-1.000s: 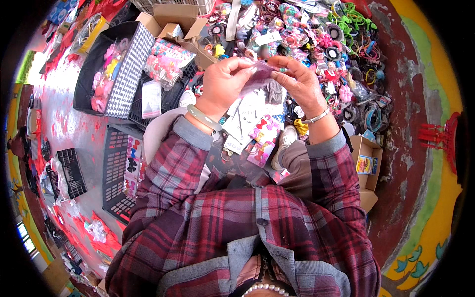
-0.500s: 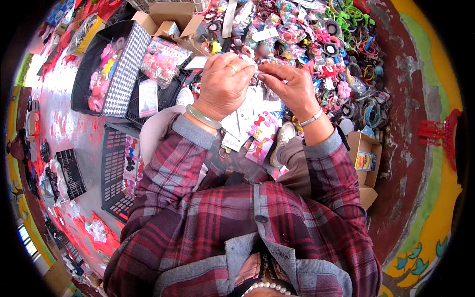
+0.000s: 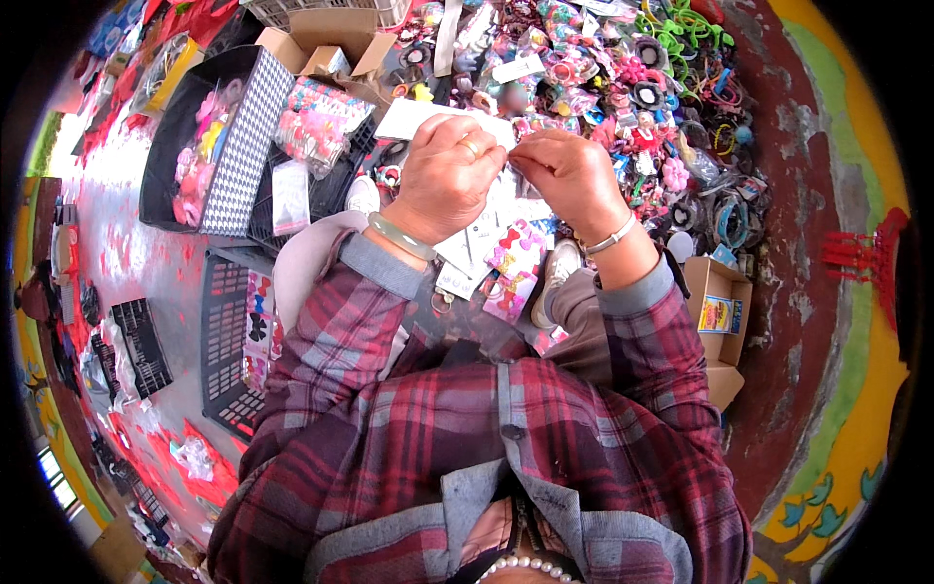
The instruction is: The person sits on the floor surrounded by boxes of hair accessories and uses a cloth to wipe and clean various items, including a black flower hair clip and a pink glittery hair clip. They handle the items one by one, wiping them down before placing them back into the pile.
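Observation:
My left hand (image 3: 449,180), with a ring and a pale bangle, is closed on a white card (image 3: 407,117) that sticks out beyond its knuckles. My right hand (image 3: 574,185), wearing a metal bracelet, pinches close beside it; whatever is between its fingertips is too small or hidden to tell. Below the hands lie white printed cards (image 3: 474,243) and cards of coloured bows (image 3: 519,248), some partly covered by my wrists. Past my fingertips spreads a heap of bagged hair accessories (image 3: 569,68).
At left stand a black box with a houndstooth side (image 3: 255,146) and a dark plastic basket (image 3: 222,341) with bow cards. An opened cardboard box (image 3: 341,34) sits beyond them. A small cardboard box (image 3: 718,292) is at right, near green headbands (image 3: 696,34) farther off.
The white card at my left hand has turned, and far more of it now shows above the knuckles. My right hand has shifted slightly, its fingers curling further down.

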Action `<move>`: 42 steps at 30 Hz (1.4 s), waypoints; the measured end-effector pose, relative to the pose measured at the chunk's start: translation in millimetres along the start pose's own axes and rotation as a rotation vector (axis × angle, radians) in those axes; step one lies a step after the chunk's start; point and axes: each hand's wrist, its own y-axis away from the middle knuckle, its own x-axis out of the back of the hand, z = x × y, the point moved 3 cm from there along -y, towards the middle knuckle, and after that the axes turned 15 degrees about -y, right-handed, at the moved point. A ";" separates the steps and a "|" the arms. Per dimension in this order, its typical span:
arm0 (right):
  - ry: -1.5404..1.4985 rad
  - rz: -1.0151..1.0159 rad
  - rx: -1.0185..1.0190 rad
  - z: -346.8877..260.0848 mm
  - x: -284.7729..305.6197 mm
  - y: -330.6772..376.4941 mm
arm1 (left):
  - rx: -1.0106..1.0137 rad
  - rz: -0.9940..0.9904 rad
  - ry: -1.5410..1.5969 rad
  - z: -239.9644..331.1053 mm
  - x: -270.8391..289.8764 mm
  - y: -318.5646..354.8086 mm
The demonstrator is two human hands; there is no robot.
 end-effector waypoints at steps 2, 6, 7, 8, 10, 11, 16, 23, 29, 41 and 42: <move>-0.187 0.039 0.002 5.5 1.9 -1.8 | -0.009 0.032 0.000 -0.3 3.2 -1.2; -0.196 -0.010 -0.049 2.1 1.4 -3.0 | -0.023 0.047 -0.007 0.8 3.6 1.2; -0.183 -0.034 -0.066 2.9 0.8 -2.8 | -0.032 0.045 -0.007 1.3 3.2 2.0; -0.168 -0.058 -0.085 3.7 0.7 -2.5 | -0.041 0.045 -0.005 1.9 2.6 2.7; -0.158 -0.092 -0.098 6.4 0.4 -1.8 | -0.051 0.047 0.005 2.9 1.3 3.6; -0.155 -0.110 -0.104 7.2 -0.1 -1.3 | -0.052 0.048 0.012 3.2 0.7 3.7; 0.168 -0.175 0.066 -4.9 -11.3 4.3 | -0.052 -0.003 0.030 0.9 -2.7 5.2; 0.220 0.000 0.016 -3.0 -10.0 3.0 | -0.046 -0.001 0.023 2.4 -2.2 4.0; -0.607 0.210 -0.574 29.6 -13.5 8.5 | -0.013 0.069 0.001 1.4 2.8 2.1; -0.652 0.334 -0.435 24.4 -14.9 9.5 | -0.004 0.020 0.023 -1.2 -3.1 3.7; -0.525 0.366 -0.350 20.7 -15.6 9.1 | -0.001 0.029 0.024 -1.3 -3.0 3.4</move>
